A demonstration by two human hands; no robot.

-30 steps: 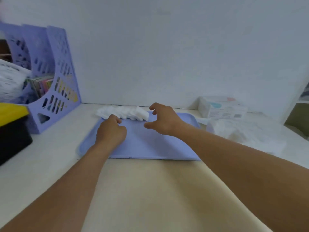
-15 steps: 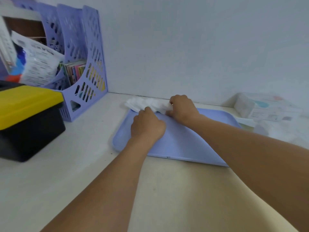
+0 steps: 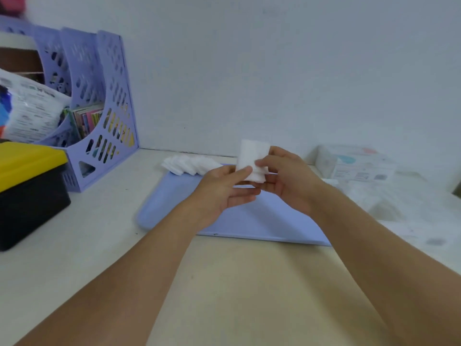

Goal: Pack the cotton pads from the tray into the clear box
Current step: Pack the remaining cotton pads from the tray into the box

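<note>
A small stack of white cotton pads is held upright above the lavender tray. My left hand pinches the stack's lower left edge with thumb and fingers. My right hand grips its right side. A row of more cotton pads lies fanned along the tray's far left corner. The clear box stands at the back right against the wall, apart from both hands.
A lavender magazine file rack with booklets and a printed bag stands at the back left. A black bin with a yellow lid sits in front of it. Crumpled clear plastic wrap lies right of the tray.
Both hands were down at the pads on the tray's far edge. Now they have lifted a small stack off the tray and hold it between them. The view has shifted.
</note>
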